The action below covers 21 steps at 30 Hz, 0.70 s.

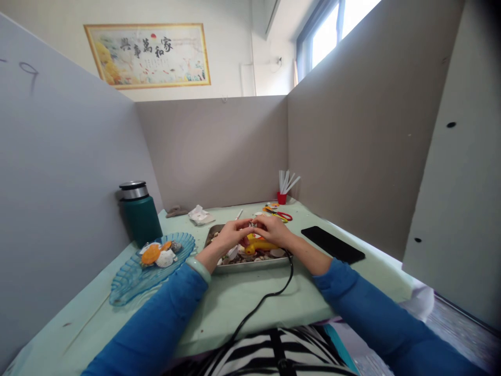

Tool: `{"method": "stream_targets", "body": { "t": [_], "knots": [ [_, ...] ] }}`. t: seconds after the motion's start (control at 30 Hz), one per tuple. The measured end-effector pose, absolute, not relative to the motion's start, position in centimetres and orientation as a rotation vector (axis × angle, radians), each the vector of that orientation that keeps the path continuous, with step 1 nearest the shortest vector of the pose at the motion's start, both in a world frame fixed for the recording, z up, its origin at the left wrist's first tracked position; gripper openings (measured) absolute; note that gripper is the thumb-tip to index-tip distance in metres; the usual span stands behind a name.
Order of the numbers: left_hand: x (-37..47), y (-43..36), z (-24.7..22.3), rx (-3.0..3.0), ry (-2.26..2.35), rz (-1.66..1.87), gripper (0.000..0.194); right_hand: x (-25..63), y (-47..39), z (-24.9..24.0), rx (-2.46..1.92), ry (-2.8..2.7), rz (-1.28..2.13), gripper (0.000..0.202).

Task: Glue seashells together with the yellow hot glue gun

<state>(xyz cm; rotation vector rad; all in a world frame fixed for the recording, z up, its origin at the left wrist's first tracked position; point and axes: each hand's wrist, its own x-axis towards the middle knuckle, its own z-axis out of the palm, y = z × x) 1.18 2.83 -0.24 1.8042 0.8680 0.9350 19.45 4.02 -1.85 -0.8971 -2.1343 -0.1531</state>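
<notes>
Both hands meet above a metal tray (250, 266) filled with shells and small pieces. My left hand (235, 232) has its fingers bent together around something small at the fingertips. Opposite it, my right hand (270, 230) pinches at the same spot, its fingertips touching or nearly touching the left ones. The small item between them is mostly hidden and too small to name. Below the right hand, a yellow tool (260, 244) with a black cord (266, 296) lies in the tray; the cord runs toward the person's lap.
A blue shell-shaped dish (125, 284) holding orange and white pieces and a green bottle (141, 216) stand left. A black phone (332, 244) lies right. Behind are scissors (284, 215), crumpled tissue (200, 214) and a red cup (282, 198) of white sticks. Partitions enclose the table.
</notes>
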Motion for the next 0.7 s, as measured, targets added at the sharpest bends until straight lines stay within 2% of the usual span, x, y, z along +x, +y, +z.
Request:
{"method": "stream_targets", "body": {
  "t": [0.7],
  "knots": [
    [1.0,3.7,-0.9,1.885,0.949,0.951,0.05,19.6,4.5,-2.2,-0.937,-2.25,-0.254,0.019]
  ]
}}
